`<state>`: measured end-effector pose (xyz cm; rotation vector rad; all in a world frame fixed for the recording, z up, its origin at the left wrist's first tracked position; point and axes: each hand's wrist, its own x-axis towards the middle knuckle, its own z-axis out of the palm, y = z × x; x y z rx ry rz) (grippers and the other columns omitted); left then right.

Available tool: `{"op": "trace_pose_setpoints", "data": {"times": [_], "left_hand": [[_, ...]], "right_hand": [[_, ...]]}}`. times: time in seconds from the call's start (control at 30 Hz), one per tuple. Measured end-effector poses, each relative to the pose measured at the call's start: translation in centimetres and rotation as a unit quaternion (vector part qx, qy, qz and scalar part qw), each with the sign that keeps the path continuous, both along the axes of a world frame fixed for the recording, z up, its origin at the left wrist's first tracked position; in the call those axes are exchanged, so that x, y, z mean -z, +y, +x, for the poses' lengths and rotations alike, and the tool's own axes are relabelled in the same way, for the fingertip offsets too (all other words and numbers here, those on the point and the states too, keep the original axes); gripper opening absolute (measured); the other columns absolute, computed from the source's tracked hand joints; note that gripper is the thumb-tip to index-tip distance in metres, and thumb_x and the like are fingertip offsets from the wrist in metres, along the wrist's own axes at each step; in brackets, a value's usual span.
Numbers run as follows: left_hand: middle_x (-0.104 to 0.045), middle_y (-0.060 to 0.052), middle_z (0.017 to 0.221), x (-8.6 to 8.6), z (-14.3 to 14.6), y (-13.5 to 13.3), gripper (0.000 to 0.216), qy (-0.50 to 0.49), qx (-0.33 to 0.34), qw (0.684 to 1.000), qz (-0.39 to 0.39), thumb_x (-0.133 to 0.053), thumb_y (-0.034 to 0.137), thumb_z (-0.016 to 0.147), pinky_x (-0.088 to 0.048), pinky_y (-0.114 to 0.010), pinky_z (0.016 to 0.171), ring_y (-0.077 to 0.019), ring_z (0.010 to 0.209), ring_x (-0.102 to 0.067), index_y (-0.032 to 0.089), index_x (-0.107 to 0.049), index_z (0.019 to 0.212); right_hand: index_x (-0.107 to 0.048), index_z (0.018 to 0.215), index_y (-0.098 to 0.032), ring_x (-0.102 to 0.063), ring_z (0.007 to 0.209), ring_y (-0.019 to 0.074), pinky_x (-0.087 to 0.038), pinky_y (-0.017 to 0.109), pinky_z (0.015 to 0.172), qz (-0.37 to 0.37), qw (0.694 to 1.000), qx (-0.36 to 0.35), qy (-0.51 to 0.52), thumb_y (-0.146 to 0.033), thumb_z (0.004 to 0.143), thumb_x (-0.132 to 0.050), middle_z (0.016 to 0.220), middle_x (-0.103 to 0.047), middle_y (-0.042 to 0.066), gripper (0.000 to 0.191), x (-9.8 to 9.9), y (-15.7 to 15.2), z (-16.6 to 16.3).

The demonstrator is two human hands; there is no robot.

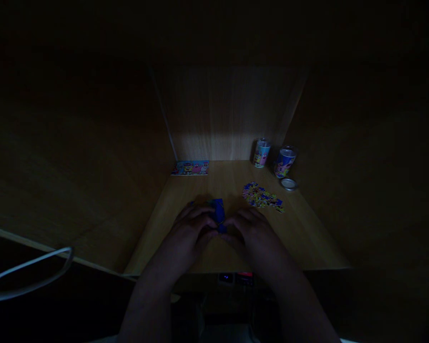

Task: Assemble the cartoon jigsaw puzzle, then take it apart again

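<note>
A small joined section of blue jigsaw puzzle (218,209) lies on the wooden board in front of me. My left hand (194,225) curls over its left side, fingers and thumb closed at its edge and covering part of it. At the section's near right corner is a blue puzzle piece (222,229), with my right hand (249,228) pinched at it from the right. Several loose puzzle pieces (259,195) lie in a heap beyond my right hand, blue, yellow and pink. The dim light hides the fine detail at my fingertips.
A finished-looking cartoon puzzle strip (191,167) lies at the back left. Two cartoon-printed cans, one light blue (261,155) and one dark blue (284,164), stand back right near a round lid (289,184). Wooden walls enclose the sides; a white cable (28,264) loops at left.
</note>
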<state>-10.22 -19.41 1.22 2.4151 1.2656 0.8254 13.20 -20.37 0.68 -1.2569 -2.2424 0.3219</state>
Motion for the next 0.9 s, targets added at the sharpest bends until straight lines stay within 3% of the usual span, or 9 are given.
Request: {"op": "trace_pose_setpoints", "data": {"times": [0.73,0.9], "left_hand": [[-0.077,-0.003,0.129,-0.23,0.05,-0.31,0.015,-0.031,0.018,0.999,-0.013,-0.079,0.015,0.100,-0.049,-0.055,0.122,-0.0265,0.127,-0.069,0.028,-0.072,0.096],[-0.080,-0.001,0.109,-0.87,0.34,-0.43,0.016,-0.037,0.045,0.998,-0.024,-0.076,0.014,0.101,-0.054,-0.048,0.110,-0.0242,0.110,-0.072,0.028,-0.071,0.095]], "right_hand": [[-0.078,0.107,-0.025,-0.070,0.107,0.0257,-0.054,0.047,0.104,0.007,1.000,-0.014,0.002,-0.023,0.097,-0.087,0.107,-0.077,0.002,0.014,-0.09,0.11,0.10],[-0.077,0.105,-0.025,-0.071,0.108,0.0263,-0.055,0.046,0.104,0.008,1.000,-0.011,0.007,-0.024,0.096,-0.089,0.106,-0.078,0.002,0.015,-0.11,0.10,0.08]]}}
